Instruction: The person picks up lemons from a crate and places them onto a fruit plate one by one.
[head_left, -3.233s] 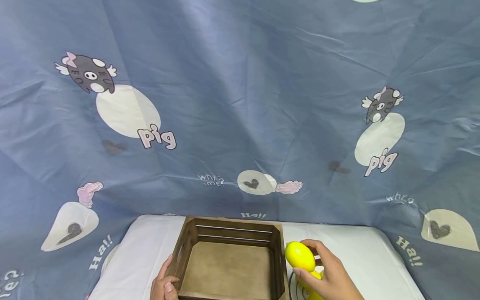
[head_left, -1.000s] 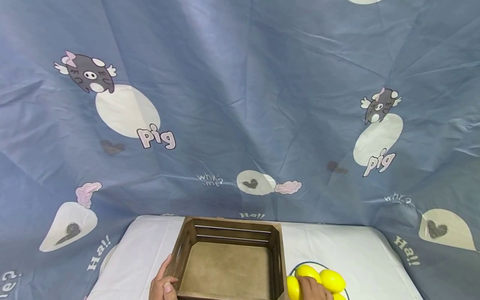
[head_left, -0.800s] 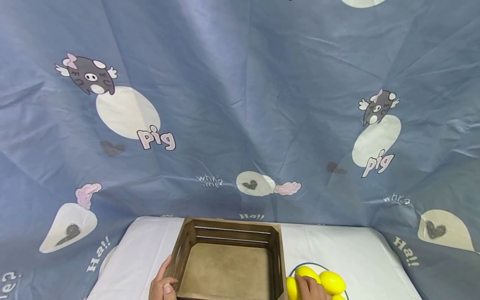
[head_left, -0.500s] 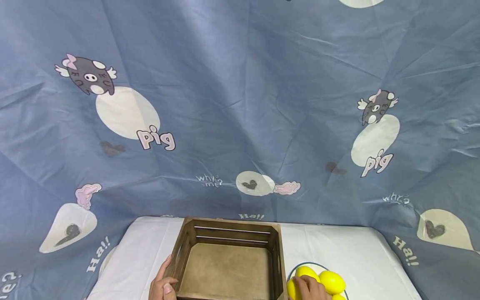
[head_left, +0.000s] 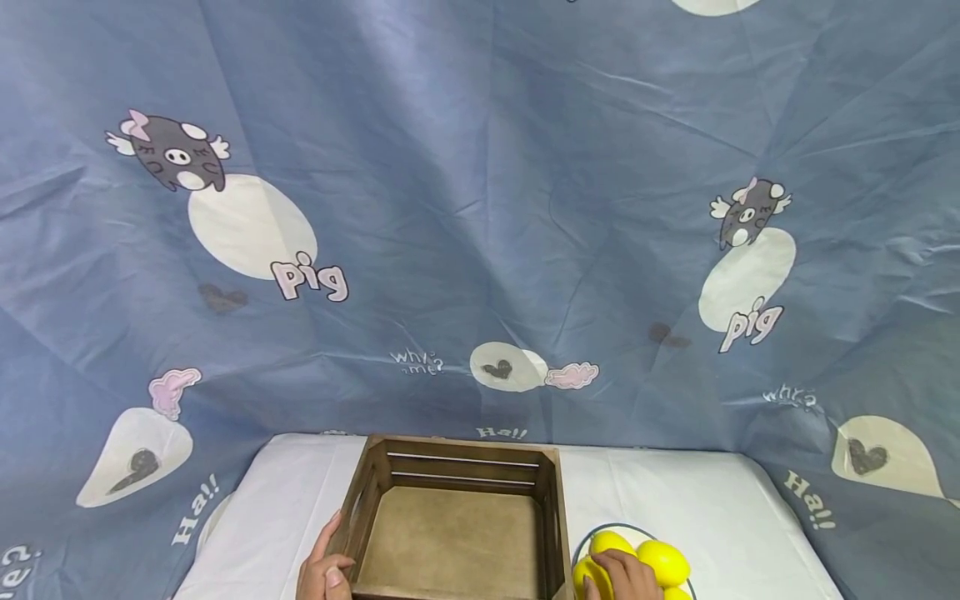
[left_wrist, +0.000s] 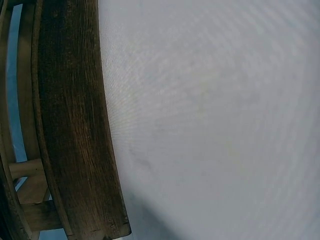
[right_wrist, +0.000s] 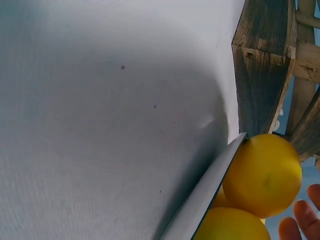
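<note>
My left hand [head_left: 326, 567] grips the left side of a brown slatted wooden crate [head_left: 461, 446], with the thumb and a finger over its rim. Only the crate's side wall [left_wrist: 75, 120] shows in the left wrist view; that hand is out of it. Right of the crate is a white plate with a dark blue rim [head_left: 617, 526], bearing several yellow lemons [head_left: 663, 564]. Over the plate, my right hand [head_left: 632, 578] has its fingertips at the leftmost lemon [head_left: 583, 575]. In the right wrist view its fingers [right_wrist: 306, 218] look loose and apart from the nearest lemon [right_wrist: 262, 175].
A white cloth [head_left: 675, 487] covers the table. Behind and at both sides hangs a blue-grey curtain [head_left: 420, 250] with pig prints. The plate stands close beside the crate's right wall. Nothing lies on the crate floor [head_left: 453, 533].
Earlier my right hand held a lemon up above the plate; it then came down among the lemons. Lately its fingers have shifted slightly and the thumb shows. My left hand stays on the crate.
</note>
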